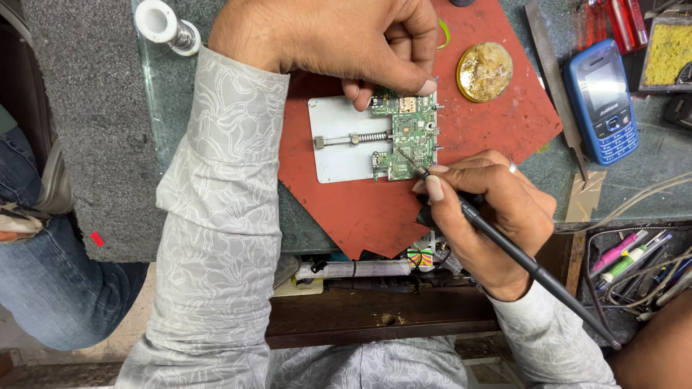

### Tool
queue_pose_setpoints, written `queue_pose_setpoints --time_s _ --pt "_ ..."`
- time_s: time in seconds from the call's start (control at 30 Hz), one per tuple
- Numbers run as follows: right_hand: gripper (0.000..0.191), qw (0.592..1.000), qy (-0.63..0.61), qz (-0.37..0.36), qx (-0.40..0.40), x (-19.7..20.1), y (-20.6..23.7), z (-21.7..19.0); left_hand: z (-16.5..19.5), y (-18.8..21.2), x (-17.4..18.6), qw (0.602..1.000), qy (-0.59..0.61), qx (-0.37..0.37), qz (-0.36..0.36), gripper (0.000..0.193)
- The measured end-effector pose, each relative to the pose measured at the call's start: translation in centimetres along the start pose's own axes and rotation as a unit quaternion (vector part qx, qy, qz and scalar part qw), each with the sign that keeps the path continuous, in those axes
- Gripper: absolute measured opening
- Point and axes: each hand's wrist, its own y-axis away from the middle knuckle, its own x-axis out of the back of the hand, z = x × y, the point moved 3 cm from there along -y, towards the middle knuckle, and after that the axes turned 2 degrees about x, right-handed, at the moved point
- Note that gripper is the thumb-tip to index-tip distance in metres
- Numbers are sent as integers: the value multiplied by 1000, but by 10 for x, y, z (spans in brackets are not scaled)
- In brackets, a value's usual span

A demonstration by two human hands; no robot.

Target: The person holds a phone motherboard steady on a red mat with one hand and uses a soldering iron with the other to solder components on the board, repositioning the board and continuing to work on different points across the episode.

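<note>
A green circuit board is clamped in a silver metal holder on a red mat. My left hand reaches in from above, its fingertips pinching something small at the board's top edge; what it pinches is hidden. Held like a pen in my right hand is a black soldering iron, and its thin tip touches the middle of the board. The iron's handle and cord run off to the lower right.
A blue keypad phone lies at the right, beside a flat metal tool. A round brass tin sits on the mat's top right. A solder spool stands top left. A tray of pens and wires is at lower right.
</note>
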Motion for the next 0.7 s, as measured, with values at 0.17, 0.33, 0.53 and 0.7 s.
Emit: queue_pose_setpoints --time_s 0.17,0.33,0.53,0.7 --pt "14 1000 -3 3 13 -2 0 1 -1 0 -1 1000 1 4 8 19" --pt "13 1000 2 3 9 -1 1 1 -1 0 0 1000 -1 -8 7 19" --pt "14 1000 -1 -2 9 0 0 -1 0 1 -1 1000 -26 -2 13 17" --pt "13 1000 3 0 7 1 -1 -2 0 1 0 1000 -14 -3 14 17"
